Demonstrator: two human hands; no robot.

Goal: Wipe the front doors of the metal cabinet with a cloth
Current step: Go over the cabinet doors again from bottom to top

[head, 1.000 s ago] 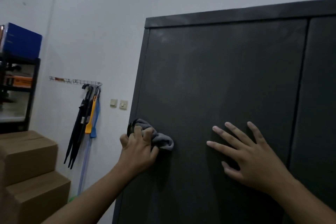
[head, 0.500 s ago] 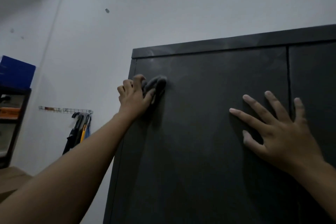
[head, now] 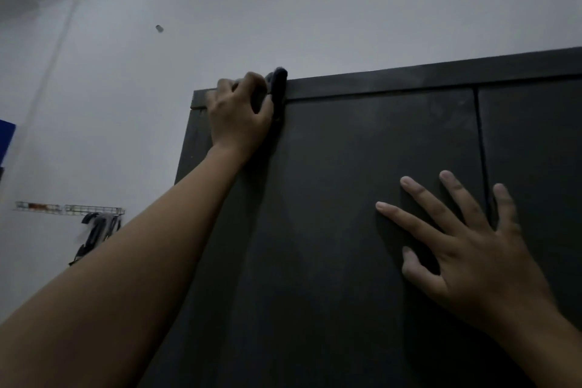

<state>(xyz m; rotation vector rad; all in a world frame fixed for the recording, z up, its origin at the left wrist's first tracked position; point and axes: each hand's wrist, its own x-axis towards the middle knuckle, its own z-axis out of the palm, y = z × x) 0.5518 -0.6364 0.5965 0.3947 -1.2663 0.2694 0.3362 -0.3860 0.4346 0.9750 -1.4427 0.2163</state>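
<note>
Grey bunched cloth at the top-left corner of the dark metal cabinet's left door.
Your left hand grips the cloth, fingers curled; your right hand lies flat, fingers spread, over the door seam. Press the cloth flat, sweep along the smudged top edge, then overlap strokes downward.

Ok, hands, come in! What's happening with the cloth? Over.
Left hand grips dark grey cloth at the black metal cabinet's top left corner. Right hand flat over the door seam, fingers spread. Nothing blocking the doors.
</note>
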